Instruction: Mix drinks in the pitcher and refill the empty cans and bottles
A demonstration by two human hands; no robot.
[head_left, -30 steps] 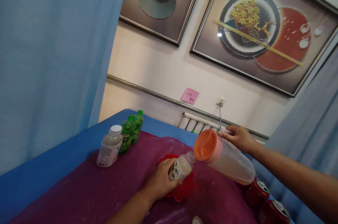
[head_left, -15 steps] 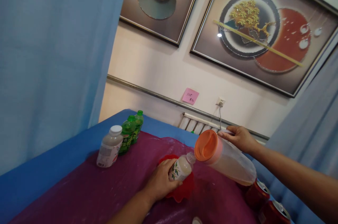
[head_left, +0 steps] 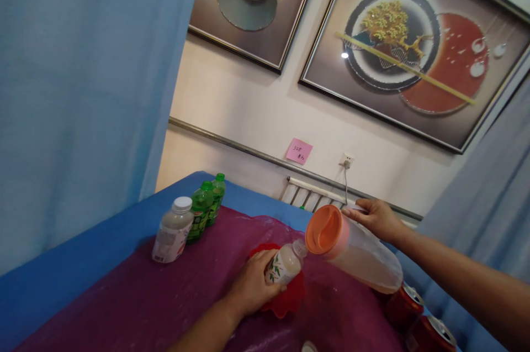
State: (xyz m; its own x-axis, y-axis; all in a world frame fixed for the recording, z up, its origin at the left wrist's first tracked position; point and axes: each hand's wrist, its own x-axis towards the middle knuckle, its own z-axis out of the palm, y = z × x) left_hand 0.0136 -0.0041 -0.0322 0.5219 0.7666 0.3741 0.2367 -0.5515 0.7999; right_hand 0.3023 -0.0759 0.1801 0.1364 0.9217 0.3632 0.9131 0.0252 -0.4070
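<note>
My left hand (head_left: 252, 283) is wrapped round a small clear bottle (head_left: 285, 264) with a leaf-patterned label, tilted to the right and uncapped. Beneath it lies a red scalloped dish (head_left: 290, 298). My right hand (head_left: 379, 219) grips the handle of a translucent pitcher (head_left: 366, 263), which lies tipped on its side in the air, its orange lid (head_left: 325, 229) facing left. The lid's edge is at the bottle's mouth; whether they touch I cannot tell. Cloudy brownish liquid is inside the pitcher. No stream of liquid can be made out between the two.
A white-capped bottle (head_left: 173, 230) and two green bottles (head_left: 201, 213) stand at the left on the purple sheet (head_left: 165, 302). Red cans (head_left: 403, 308) are at the lower right. A small white cap (head_left: 308, 346) shows at the bottom edge. Blue curtains (head_left: 83, 92) hang on both sides.
</note>
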